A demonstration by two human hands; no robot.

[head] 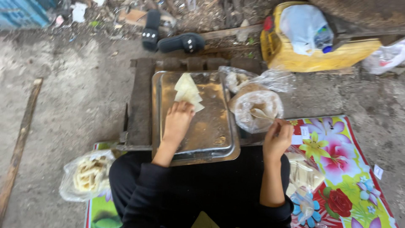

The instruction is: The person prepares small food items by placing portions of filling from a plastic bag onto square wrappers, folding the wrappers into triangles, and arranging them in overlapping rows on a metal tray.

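Metal tray [211, 135]: set on a low wooden table [141, 105]; pale triangular dough sheets [188, 92] are laid at its far end. Left hand [178, 122]: pressed flat, fingertips on the nearest sheet. Right hand [277, 137]: closed, a spoon [263, 115] is pinched over a filling bowl [256, 109] wrapped in plastic.

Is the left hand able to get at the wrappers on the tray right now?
Probably yes: the left hand already lies on the tray, its fingers touching the wrappers, with nothing in between.
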